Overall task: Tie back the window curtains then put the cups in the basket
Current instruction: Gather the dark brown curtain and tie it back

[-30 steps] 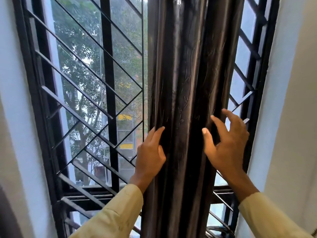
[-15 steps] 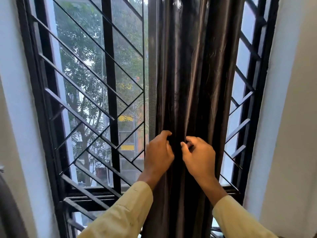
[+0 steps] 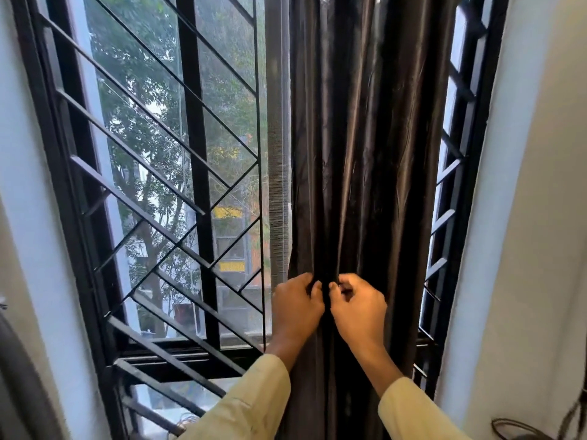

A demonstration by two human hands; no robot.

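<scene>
A dark glossy curtain [image 3: 359, 147] hangs gathered into a narrow bunch right of the window's middle. My left hand [image 3: 295, 308] grips the bunch from its left side, fingers curled into the folds. My right hand [image 3: 359, 308] pinches the fabric from the right, thumb and fingertips close to the left hand's. Both hands meet at the front of the bunch near sill height. No tie-back, cups or basket are in view.
A black window grille [image 3: 165, 192] with diagonal bars covers the glass on the left, and a narrower strip of grille [image 3: 444, 217] shows right of the curtain. White walls [image 3: 524, 217] flank the window. Dark cables [image 3: 521, 430] lie at the lower right.
Both hands went from flat on the curtain's sides to meeting at its front, squeezing the bunch narrower. In the last half second they barely moved.
</scene>
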